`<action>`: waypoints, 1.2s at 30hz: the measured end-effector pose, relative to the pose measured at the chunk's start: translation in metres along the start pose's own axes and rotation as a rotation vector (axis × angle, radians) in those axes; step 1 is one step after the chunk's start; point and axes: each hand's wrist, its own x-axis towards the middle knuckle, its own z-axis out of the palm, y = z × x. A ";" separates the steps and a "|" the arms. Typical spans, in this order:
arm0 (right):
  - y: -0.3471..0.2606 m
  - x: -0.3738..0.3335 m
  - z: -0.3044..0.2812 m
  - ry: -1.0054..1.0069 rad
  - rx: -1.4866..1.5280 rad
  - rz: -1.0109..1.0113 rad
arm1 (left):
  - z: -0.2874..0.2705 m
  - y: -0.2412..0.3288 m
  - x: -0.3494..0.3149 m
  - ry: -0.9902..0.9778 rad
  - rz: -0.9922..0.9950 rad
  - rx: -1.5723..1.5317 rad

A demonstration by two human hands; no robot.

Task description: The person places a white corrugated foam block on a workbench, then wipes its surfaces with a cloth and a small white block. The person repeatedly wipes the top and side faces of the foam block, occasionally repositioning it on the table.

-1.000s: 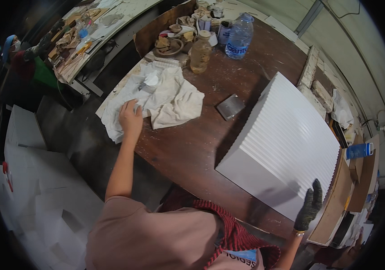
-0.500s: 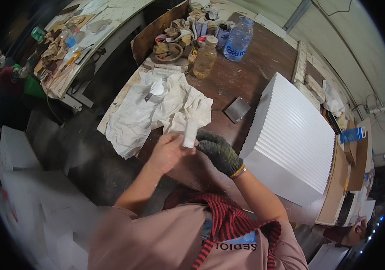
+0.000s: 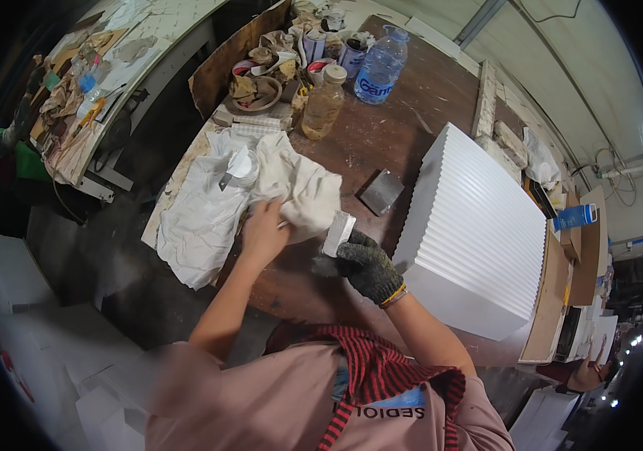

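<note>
In my right hand (image 3: 366, 264), which wears a dark glove with a yellow cuff edge, a small whitish rectangular block (image 3: 338, 234) is gripped upright. My bare left hand (image 3: 263, 234) is at the near edge of a crumpled cream-white cloth (image 3: 299, 184), its curled fingers closed on the fabric and partly hidden by it. A second white cloth or sheet (image 3: 200, 218) hangs over the table's left edge, with a small white container (image 3: 242, 165) and a flat scraper-like blade on it. Beyond my right hand, a dark grey square block (image 3: 382, 192) lies on the brown table (image 3: 314, 282).
A large white ribbed panel piece (image 3: 479, 233) covers the table's right side. Farther back stand a murky bottle (image 3: 324, 105), a clear blue-labelled water bottle (image 3: 382, 68), cans and a bowl (image 3: 263, 96). Another cluttered bench (image 3: 130, 83) is at far left; a person (image 3: 585, 373) is at far right.
My left hand has let go of the whitish block and moved up-left to the cloth. The block stays in my right hand, now apart from the left. The view has shifted slightly.
</note>
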 end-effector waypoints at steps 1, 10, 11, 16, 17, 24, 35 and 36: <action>0.001 0.003 -0.002 0.003 -0.003 0.002 | 0.006 0.013 0.009 0.026 0.119 -0.050; -0.004 0.027 -0.024 -0.003 -0.119 0.057 | -0.061 -0.037 0.024 0.773 0.058 -0.030; 0.001 0.032 -0.023 -0.051 -0.208 -0.038 | -0.062 -0.050 0.025 0.664 -0.057 -0.014; 0.021 0.067 -0.013 -0.064 -0.441 0.019 | -0.049 -0.088 0.040 0.393 -0.255 -0.386; 0.017 0.075 -0.011 -0.098 -0.475 0.031 | -0.046 -0.090 0.042 0.338 -0.295 -0.558; -0.048 0.100 -0.004 0.255 -0.314 -0.058 | -0.069 -0.079 0.038 0.598 -0.069 -0.624; -0.006 0.101 0.043 0.034 -0.201 0.154 | -0.116 -0.036 0.056 0.582 0.246 -0.067; -0.005 0.104 0.046 0.029 -0.214 0.144 | -0.114 -0.035 0.059 0.576 0.260 -0.046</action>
